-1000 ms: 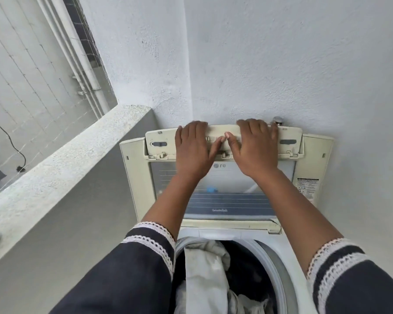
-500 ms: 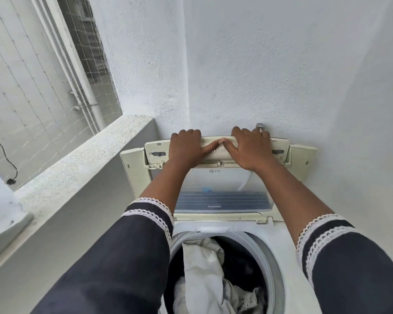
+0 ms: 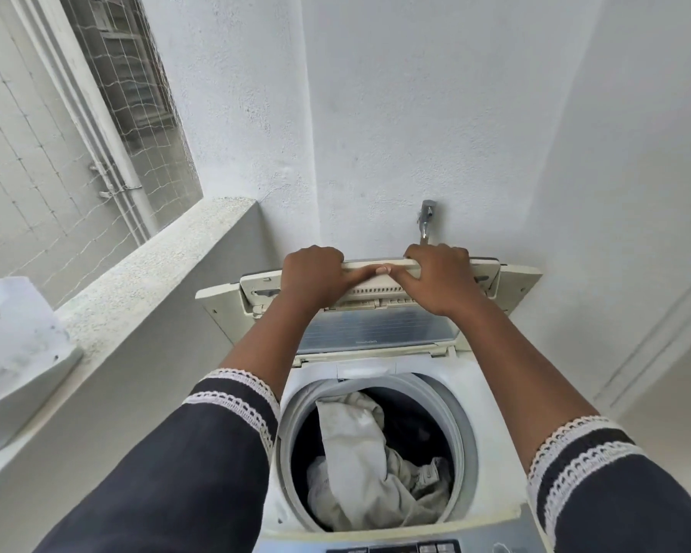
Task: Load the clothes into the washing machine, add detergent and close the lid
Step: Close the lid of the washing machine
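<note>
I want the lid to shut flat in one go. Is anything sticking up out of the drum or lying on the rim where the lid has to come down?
Nothing visible does. Both hands, left hand and right hand, grip the raised lid. The clothes lie below the drum rim, and the top deck around it shows nothing lying on it.

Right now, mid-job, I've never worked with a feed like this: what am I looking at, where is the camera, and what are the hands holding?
There is one picture, from a wide-angle camera worn on the person's head, looking forward and down. The left hand and right hand both grip the top edge of the cream plastic folding lid of a white top-loading washing machine; the lid stands raised, not yet closed. In the round drum below lie pale crumpled clothes on darker ones. A metal tap sticks out of the white wall behind. On the grey ledge to the left rests a white object, which I cannot identify.
</note>
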The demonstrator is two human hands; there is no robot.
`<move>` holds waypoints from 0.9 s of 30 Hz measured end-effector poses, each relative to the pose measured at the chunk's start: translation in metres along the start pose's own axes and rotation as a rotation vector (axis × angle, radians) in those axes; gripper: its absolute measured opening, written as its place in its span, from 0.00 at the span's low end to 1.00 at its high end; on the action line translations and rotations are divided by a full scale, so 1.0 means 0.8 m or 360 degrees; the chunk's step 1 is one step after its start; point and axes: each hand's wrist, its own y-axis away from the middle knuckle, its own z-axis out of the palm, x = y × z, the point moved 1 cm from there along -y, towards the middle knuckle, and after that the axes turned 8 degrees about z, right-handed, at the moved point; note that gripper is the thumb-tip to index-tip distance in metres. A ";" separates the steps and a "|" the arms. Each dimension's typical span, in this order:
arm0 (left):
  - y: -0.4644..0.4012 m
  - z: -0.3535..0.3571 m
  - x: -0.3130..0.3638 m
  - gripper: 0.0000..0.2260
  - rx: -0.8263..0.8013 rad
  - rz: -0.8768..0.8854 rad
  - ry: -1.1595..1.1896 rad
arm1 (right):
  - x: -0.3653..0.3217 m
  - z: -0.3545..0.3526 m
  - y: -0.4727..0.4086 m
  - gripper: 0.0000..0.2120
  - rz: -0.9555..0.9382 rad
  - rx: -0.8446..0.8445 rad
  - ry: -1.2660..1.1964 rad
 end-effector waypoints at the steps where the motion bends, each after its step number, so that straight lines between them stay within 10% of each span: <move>1: 0.009 0.001 0.003 0.38 0.0016 0.0014 -0.0008 | 0.000 -0.002 0.010 0.23 -0.0002 0.0004 -0.0009; 14: 0.161 0.038 0.064 0.40 0.0080 0.0104 -0.0134 | 0.007 0.005 0.157 0.21 0.0083 -0.0350 0.0036; 27: 0.280 0.120 0.113 0.34 -0.0498 -0.0073 0.0191 | 0.039 0.082 0.311 0.14 0.0057 -0.0668 0.0115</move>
